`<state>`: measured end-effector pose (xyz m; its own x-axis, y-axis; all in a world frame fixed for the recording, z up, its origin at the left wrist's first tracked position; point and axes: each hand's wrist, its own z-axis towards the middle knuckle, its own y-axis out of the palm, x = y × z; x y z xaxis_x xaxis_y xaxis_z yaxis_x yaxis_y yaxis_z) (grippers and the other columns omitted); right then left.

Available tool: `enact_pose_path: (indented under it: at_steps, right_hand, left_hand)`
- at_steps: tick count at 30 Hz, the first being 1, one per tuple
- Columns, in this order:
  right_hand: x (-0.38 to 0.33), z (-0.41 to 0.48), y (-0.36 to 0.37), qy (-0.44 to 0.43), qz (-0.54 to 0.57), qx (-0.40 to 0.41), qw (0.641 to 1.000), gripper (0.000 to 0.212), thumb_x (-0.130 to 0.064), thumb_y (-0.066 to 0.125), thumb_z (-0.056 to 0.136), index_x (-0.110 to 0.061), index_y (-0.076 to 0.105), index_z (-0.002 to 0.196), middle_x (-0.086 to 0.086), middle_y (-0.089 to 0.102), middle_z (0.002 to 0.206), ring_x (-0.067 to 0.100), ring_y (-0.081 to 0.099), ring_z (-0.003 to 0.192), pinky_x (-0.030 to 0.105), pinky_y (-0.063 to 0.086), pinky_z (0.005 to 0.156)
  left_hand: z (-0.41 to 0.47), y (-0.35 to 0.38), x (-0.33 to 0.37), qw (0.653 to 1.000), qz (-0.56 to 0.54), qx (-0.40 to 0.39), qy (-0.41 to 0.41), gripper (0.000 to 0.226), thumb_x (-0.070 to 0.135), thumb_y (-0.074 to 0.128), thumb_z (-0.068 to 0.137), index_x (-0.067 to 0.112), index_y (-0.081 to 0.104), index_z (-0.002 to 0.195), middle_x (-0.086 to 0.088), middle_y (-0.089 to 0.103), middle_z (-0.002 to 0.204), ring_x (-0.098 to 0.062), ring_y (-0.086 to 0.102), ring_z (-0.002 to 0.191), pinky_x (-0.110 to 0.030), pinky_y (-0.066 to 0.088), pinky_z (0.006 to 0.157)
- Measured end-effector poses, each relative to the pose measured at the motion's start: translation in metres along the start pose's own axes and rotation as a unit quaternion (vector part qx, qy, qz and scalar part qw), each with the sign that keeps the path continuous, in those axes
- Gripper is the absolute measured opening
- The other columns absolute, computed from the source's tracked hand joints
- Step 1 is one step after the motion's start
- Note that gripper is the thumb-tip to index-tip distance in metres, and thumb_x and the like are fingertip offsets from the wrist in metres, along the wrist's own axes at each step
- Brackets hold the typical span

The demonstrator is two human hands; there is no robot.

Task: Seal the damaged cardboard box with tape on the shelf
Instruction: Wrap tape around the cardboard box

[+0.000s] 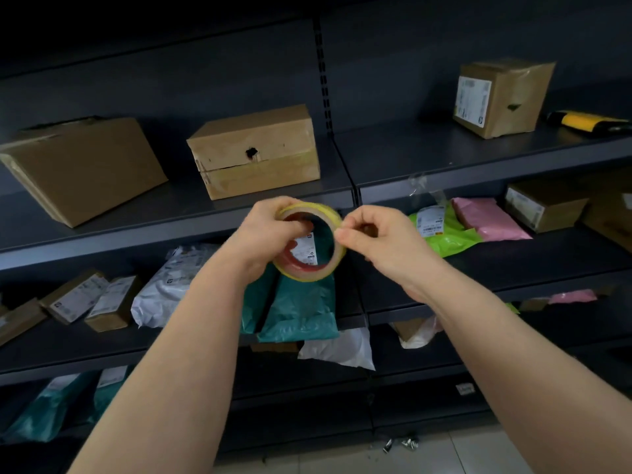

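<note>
Before the damaged box (263, 131), left fingers (294, 228) gripping tape roll (307, 269), right fingers (349, 235) pinching its edge.

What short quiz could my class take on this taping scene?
1. The left hand holds the tape. What does the right hand do? A hangs idle; B pinches the tape's edge; C grips a box.
2. True or false: both hands are empty.
3. Fill in: the middle box has a ___ in its front.
Key: 1 B; 2 false; 3 hole.
</note>
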<state>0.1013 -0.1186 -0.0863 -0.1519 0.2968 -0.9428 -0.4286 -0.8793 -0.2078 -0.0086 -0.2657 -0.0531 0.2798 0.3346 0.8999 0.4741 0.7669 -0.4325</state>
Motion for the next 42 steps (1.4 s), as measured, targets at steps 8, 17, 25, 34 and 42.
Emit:
enact_pose_path:
  at_steps: [8,17,25,34,42]
  right_hand:
    - [0.000,0.001,-0.007,-0.019,0.059,-0.078,0.995,0.018,-0.009,0.064,0.091,-0.019,0.058,0.077,-0.020,0.059,0.064,-0.006,0.050,0.064,0.009,0.040,0.066]
    - [0.017,0.016,0.001,0.054,-0.066,0.056,0.995,0.020,-0.019,0.071,0.086,-0.022,0.060,0.070,-0.002,0.064,0.076,0.015,0.057,0.073,0.037,0.049,0.075]
    - [0.013,0.011,-0.010,0.042,0.168,0.099,0.980,0.009,-0.025,0.053,0.099,-0.025,0.061,0.103,-0.004,0.066,0.102,0.006,0.060,0.081,0.023,0.053,0.064]
    - [0.011,0.014,-0.004,0.089,0.149,0.031,0.984,0.012,-0.019,0.065,0.092,-0.022,0.066,0.081,-0.009,0.064,0.077,0.005,0.057,0.077,0.022,0.044,0.060]
    - [0.010,0.016,0.000,0.069,0.118,0.065,0.988,0.014,-0.014,0.066,0.091,-0.020,0.065,0.078,-0.006,0.065,0.072,0.005,0.061,0.071,0.021,0.044,0.054]
  left_hand:
    - [-0.001,0.009,0.013,0.995,-0.023,0.051,0.088,0.040,0.020,0.090,0.058,0.011,0.073,0.093,0.009,0.073,0.070,0.000,0.065,0.065,-0.014,0.050,0.063]
    - [0.013,0.026,0.005,0.977,0.134,0.137,0.094,0.038,0.043,0.091,0.056,0.025,0.073,0.084,0.012,0.070,0.079,-0.005,0.066,0.079,-0.026,0.051,0.068]
    - [0.022,0.007,0.024,0.992,0.052,0.109,0.033,0.034,0.043,0.087,0.065,0.015,0.072,0.080,0.019,0.057,0.048,0.004,0.046,0.041,-0.016,0.037,0.045]
    - [0.016,0.021,0.024,0.996,-0.023,0.089,0.018,0.023,0.023,0.083,0.076,0.007,0.071,0.086,0.018,0.056,0.043,0.005,0.050,0.038,-0.008,0.034,0.038]
    - [0.017,0.015,0.026,0.986,0.075,0.141,0.053,0.038,0.045,0.091,0.058,0.021,0.072,0.082,0.008,0.071,0.074,-0.006,0.064,0.067,-0.024,0.047,0.059]
